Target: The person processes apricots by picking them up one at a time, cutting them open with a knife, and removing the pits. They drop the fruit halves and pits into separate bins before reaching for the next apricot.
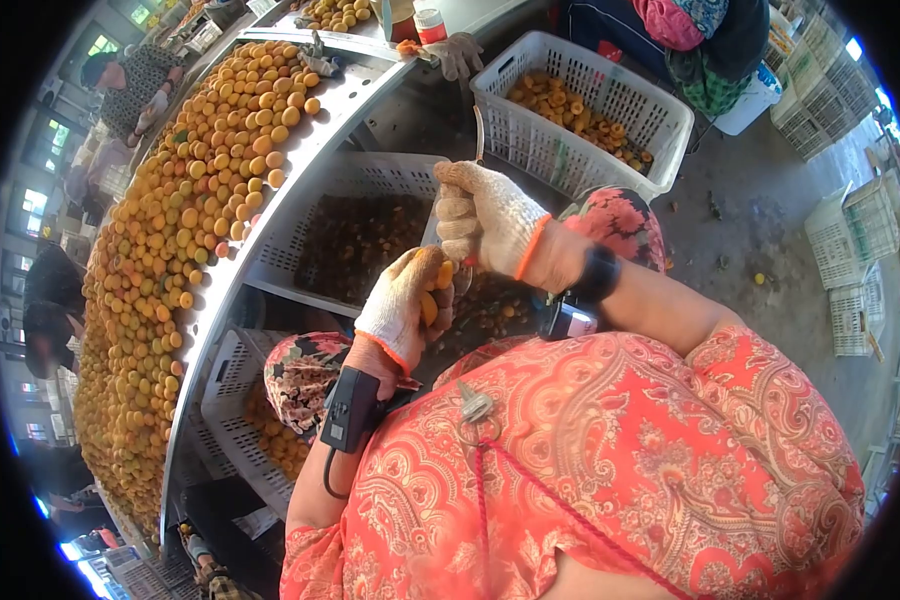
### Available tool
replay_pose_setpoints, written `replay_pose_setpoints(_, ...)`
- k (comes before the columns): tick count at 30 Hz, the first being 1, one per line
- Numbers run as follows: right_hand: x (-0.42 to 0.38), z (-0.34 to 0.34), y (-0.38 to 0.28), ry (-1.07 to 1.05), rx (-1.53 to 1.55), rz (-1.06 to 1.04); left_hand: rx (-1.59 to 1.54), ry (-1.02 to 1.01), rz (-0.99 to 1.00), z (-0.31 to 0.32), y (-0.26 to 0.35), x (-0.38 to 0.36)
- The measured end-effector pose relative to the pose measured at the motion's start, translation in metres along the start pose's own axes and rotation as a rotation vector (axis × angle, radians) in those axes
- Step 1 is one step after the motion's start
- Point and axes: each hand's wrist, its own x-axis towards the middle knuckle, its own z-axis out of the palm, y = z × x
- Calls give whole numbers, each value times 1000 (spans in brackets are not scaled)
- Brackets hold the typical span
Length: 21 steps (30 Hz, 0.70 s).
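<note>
My left hand (407, 302), in a white work glove with an orange cuff, is closed around orange apricot pieces (430, 303). Just above and to its right, my gloved right hand (487, 215) is wrapped round a knife (479, 132), whose thin curved blade sticks up past the fist. Both hands are close together in front of my chest. Below them is a white crate (270, 262) with a dark layer of small bits inside.
Heaped apricots (185, 215) cover the metal sorting table (260, 235) at left. A white crate (660, 180) of apricot halves (580, 112) stands beyond my right hand. Another crate (232, 385) is low at left. Gloves (457, 55) lie on the table's edge. Other people work around it.
</note>
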Motion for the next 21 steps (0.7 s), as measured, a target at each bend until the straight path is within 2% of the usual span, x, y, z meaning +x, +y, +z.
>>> replay_pose_setpoints(10,-4,3,-2,19,7,-13,43,-52,5,-1,2,3)
replay_pose_setpoints(19,-6,3,-2,12,4,-21,63,4,45,8,4,-5)
replay_pose_setpoints(21,-6,3,-1,-16,-2,-25,123,-61,60,3,3,-4)
